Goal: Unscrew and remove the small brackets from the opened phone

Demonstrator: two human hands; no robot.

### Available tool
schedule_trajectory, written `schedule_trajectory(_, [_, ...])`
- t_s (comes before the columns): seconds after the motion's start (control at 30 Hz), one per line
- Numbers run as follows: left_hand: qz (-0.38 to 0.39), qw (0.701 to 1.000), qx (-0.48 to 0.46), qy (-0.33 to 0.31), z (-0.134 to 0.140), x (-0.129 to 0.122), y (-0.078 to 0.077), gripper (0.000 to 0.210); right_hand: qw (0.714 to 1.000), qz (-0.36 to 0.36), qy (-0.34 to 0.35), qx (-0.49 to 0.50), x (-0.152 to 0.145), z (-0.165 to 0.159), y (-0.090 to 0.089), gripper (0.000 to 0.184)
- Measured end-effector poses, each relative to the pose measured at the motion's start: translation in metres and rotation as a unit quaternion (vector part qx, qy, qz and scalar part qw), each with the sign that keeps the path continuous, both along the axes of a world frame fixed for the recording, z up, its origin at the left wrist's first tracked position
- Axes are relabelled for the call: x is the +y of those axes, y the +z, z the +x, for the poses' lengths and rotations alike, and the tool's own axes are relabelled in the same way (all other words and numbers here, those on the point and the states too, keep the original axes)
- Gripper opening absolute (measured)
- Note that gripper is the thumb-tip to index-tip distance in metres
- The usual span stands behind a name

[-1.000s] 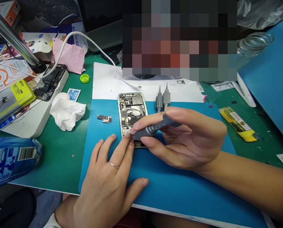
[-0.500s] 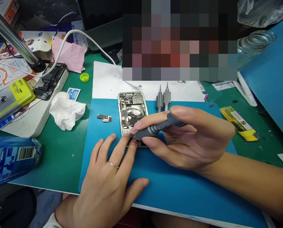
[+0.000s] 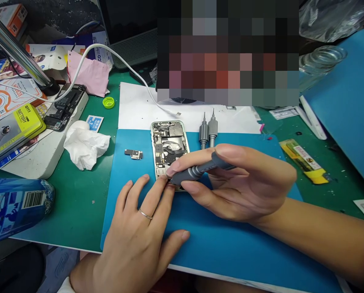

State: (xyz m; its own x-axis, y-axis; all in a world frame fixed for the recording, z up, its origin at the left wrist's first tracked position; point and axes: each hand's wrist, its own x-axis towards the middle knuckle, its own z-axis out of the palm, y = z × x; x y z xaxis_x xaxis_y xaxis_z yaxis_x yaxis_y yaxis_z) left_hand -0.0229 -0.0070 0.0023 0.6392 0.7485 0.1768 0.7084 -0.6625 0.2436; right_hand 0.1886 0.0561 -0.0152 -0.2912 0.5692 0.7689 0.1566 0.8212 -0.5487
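Note:
An opened phone (image 3: 170,140) lies on the blue mat (image 3: 231,244), its inner parts bare. My right hand (image 3: 246,183) grips a dark grey screwdriver (image 3: 197,171), held tilted, with its lower end at the phone's near part; the tip is hidden. Flat and palm down, my left hand (image 3: 145,228) has its fingers spread, with two fingertips resting at the phone's lower left corner. To the left of the phone is a small metal and black phone part (image 3: 134,154). Two more screwdrivers (image 3: 203,130) lie side by side beyond my right hand.
A crumpled white tissue (image 3: 86,146) and a green cap (image 3: 108,102) are on the left. Another opened phone (image 3: 64,108) rests on a white box. A white cable (image 3: 115,51) arches across the back. On the right lies a yellow packet (image 3: 305,160); a blue package (image 3: 17,207) sits near left.
The whole view has shifted slightly. Both hands keep nearly the same places, and the screwdriver stays at the phone's near end.

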Motion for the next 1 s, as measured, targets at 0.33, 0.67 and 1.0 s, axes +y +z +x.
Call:
schedule_trajectory(0.33, [0.001, 1.0, 0.002, -0.001, 0.001, 0.001, 0.001, 0.051, 1.0, -0.01, 0.005, -0.009, -0.002, 0.0, 0.002, 0.088])
schedule_trajectory(0.67, [-0.009, 1.0, 0.009, -0.003, 0.0, 0.0, -0.001, 0.059, 0.999, 0.025, -0.003, -0.023, 0.004, 0.005, 0.009, 0.09])
schedule_trajectory(1.0, [-0.02, 1.0, 0.01, 0.002, -0.002, -0.002, 0.0, 0.061, 0.993, 0.013, -0.09, 0.068, 0.003, -0.006, -0.003, 0.078])
